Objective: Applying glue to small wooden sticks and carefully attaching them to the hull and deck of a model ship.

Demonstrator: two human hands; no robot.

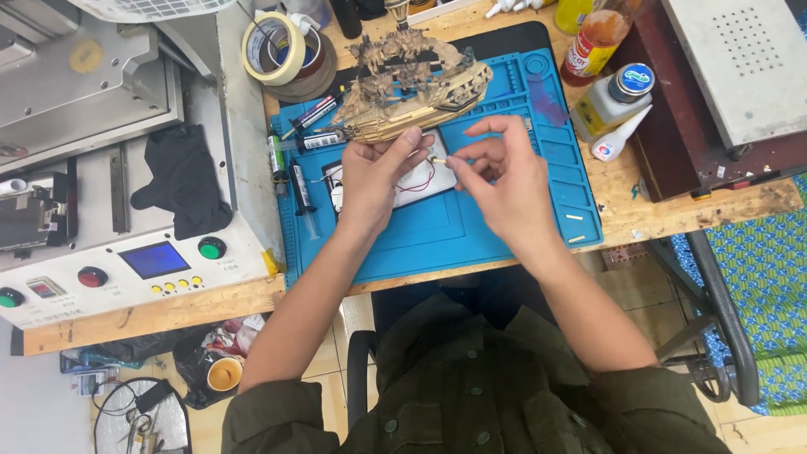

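At far left sits a grey machine point(109, 168) with a blue screen point(155, 260), red and green buttons, and a black glove point(181, 181) draped on top. Right of it, tape rolls point(286, 49) lie at the bench's back edge. Next comes the blue mat point(504, 227), with pens and tubes point(294, 160) along its left edge. A wooden ship model point(420, 84) stands at the mat's far side, just above the hands. Left hand point(374, 181) rests on a white board with red wires point(420, 181), fingers curled, thumb and forefinger pinching a small pale stick point(438, 160). Right hand point(500, 181) is just beside it, fingers bent, fingertips point(458, 161) meeting the same stick's other end; the two hands almost touch over the mat's middle. Two more pale sticks point(575, 229) lie on the mat's right strip. Further right, a white glue bottle point(609, 101) and an orange bottle point(595, 38) stand on the wooden bench point(672, 214). A metal plate point(740, 59) sits at far right.
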